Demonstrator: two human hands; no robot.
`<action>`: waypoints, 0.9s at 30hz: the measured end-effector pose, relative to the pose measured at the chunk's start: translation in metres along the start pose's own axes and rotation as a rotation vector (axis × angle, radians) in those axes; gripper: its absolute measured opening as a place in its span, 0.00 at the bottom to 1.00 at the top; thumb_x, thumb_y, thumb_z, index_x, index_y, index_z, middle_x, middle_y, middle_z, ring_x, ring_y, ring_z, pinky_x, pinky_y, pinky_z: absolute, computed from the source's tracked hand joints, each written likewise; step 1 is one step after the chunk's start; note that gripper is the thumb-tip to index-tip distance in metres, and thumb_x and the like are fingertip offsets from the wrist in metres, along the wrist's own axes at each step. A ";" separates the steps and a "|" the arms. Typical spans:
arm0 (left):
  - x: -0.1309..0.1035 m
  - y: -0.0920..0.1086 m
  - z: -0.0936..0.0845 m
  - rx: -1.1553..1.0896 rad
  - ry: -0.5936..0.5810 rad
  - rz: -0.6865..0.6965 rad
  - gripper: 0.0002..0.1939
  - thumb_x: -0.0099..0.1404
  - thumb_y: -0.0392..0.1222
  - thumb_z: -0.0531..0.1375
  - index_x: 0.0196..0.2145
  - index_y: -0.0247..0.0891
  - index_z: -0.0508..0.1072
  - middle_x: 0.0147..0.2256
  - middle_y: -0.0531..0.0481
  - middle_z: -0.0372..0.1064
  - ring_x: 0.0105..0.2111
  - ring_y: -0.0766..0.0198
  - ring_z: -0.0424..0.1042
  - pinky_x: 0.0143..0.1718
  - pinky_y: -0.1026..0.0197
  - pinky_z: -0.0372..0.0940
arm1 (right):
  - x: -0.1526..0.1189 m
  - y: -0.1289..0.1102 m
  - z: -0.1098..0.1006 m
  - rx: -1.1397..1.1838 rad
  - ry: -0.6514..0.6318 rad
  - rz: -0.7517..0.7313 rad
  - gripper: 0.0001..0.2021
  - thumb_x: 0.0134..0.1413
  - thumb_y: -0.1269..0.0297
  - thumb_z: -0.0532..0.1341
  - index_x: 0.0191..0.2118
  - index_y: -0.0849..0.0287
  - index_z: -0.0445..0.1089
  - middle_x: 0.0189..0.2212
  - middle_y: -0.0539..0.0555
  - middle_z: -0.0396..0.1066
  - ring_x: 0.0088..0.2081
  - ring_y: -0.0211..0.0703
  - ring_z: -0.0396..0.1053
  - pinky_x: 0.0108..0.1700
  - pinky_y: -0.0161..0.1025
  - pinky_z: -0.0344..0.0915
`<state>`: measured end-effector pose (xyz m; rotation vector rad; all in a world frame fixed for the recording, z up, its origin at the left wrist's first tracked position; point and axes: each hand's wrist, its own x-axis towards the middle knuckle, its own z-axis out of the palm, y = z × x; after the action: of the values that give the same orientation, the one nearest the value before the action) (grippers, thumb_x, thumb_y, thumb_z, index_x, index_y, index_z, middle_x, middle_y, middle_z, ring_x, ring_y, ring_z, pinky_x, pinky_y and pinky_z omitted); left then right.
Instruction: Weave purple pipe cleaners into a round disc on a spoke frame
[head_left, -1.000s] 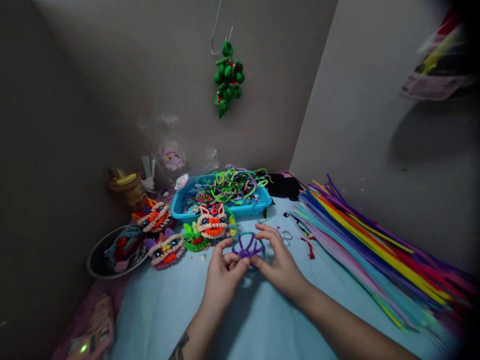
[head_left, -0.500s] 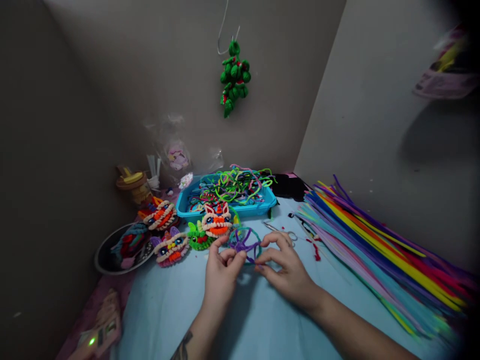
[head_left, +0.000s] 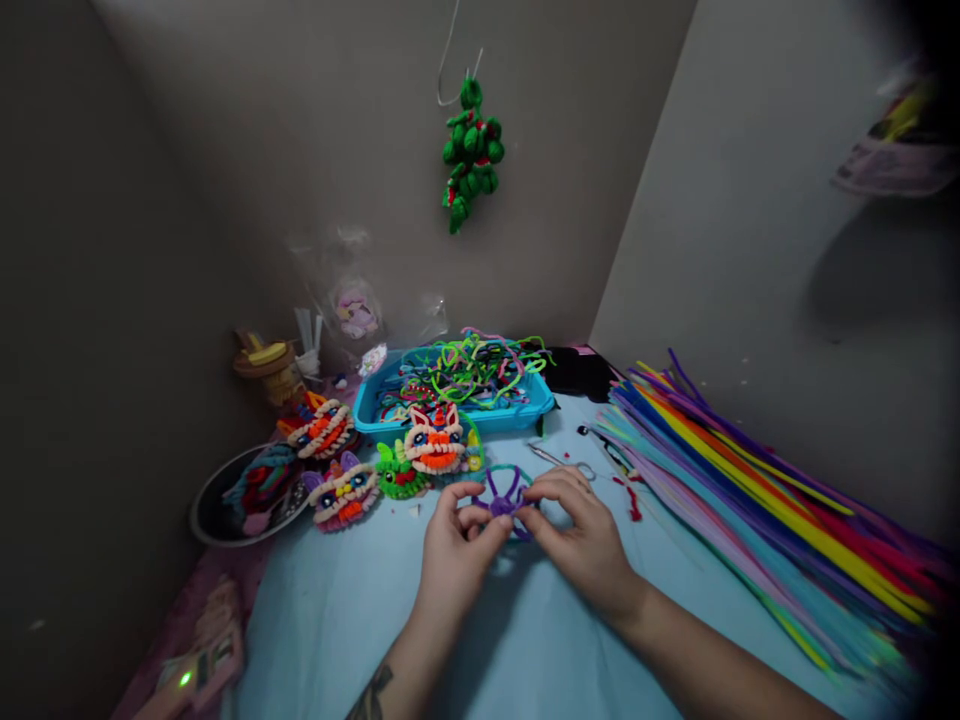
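Observation:
Between my hands is a round pipe-cleaner frame point(head_left: 504, 484), a teal ring with purple spokes meeting at a purple centre. My left hand point(head_left: 463, 540) pinches its left and lower side with thumb and fingers. On the right, my right hand point(head_left: 576, 520) closes thumb and fingertips on the spokes and rim; the exact contact is partly hidden. Just beyond the frame sits an orange and cream lion-head figure point(head_left: 436, 440), beside a green one point(head_left: 399, 472). A purple-eared lion head point(head_left: 345, 492) lies farther left. Scissors point(head_left: 559, 460) rest on the blue cloth behind my right hand.
A blue basket point(head_left: 480, 422) heaped with pipe-cleaner scraps stands at the back. Long coloured pipe cleaners point(head_left: 750, 500) spread along the right. A metal bowl point(head_left: 214, 535) and a pink device with a green light point(head_left: 202, 670) are at left. Green ornaments point(head_left: 471, 150) hang above.
Both hands and the ring have shifted slightly right. My right fingers have moved in from the ring's right edge toward its centre, and the hands are closer together.

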<state>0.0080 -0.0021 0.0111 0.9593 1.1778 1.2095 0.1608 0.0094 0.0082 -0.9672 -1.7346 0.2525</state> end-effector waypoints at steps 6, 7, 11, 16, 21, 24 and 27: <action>-0.002 0.002 0.002 0.023 -0.009 0.011 0.22 0.50 0.41 0.66 0.39 0.37 0.61 0.18 0.61 0.63 0.19 0.74 0.54 0.22 0.70 0.49 | 0.001 0.002 0.000 -0.026 0.004 -0.006 0.05 0.50 0.73 0.64 0.31 0.55 0.70 0.27 0.49 0.70 0.34 0.42 0.67 0.43 0.44 0.60; -0.003 0.003 0.002 0.027 -0.007 0.013 0.22 0.50 0.41 0.66 0.39 0.37 0.61 0.18 0.61 0.63 0.19 0.73 0.54 0.23 0.70 0.50 | 0.002 0.002 0.000 -0.027 0.008 -0.008 0.05 0.50 0.73 0.64 0.30 0.55 0.70 0.27 0.50 0.70 0.34 0.42 0.66 0.43 0.44 0.60; -0.004 0.004 0.001 0.031 -0.010 0.019 0.21 0.50 0.40 0.66 0.39 0.38 0.61 0.18 0.62 0.62 0.19 0.73 0.54 0.23 0.69 0.50 | 0.002 0.001 -0.001 -0.029 -0.006 0.019 0.04 0.50 0.72 0.64 0.30 0.55 0.73 0.27 0.50 0.70 0.35 0.42 0.66 0.41 0.43 0.60; -0.004 0.004 0.002 0.036 -0.019 0.023 0.21 0.50 0.38 0.65 0.39 0.38 0.61 0.19 0.62 0.62 0.19 0.73 0.54 0.23 0.69 0.50 | 0.002 -0.002 0.000 0.030 -0.093 0.145 0.04 0.52 0.70 0.62 0.31 0.55 0.74 0.29 0.51 0.70 0.36 0.43 0.66 0.41 0.41 0.61; -0.003 0.003 0.002 0.048 -0.007 0.031 0.21 0.48 0.37 0.66 0.39 0.38 0.62 0.19 0.61 0.63 0.20 0.73 0.55 0.23 0.70 0.51 | 0.004 -0.005 0.001 0.092 -0.170 0.269 0.06 0.52 0.71 0.60 0.26 0.57 0.72 0.28 0.52 0.69 0.36 0.43 0.65 0.40 0.40 0.61; -0.002 0.002 0.001 0.044 -0.002 0.035 0.22 0.47 0.37 0.66 0.38 0.38 0.62 0.18 0.61 0.63 0.19 0.73 0.56 0.22 0.70 0.51 | 0.005 -0.005 0.001 0.104 -0.197 0.286 0.07 0.51 0.72 0.60 0.25 0.57 0.72 0.27 0.51 0.69 0.36 0.43 0.65 0.40 0.40 0.61; -0.002 0.002 0.001 0.036 0.006 0.032 0.23 0.47 0.39 0.67 0.39 0.38 0.62 0.18 0.61 0.64 0.18 0.73 0.56 0.21 0.70 0.51 | 0.006 -0.004 0.000 0.119 -0.180 0.277 0.07 0.52 0.70 0.60 0.27 0.56 0.74 0.29 0.52 0.70 0.37 0.44 0.66 0.42 0.41 0.61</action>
<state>0.0083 -0.0036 0.0129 1.0055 1.1968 1.2204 0.1586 0.0111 0.0147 -1.1232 -1.7218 0.6322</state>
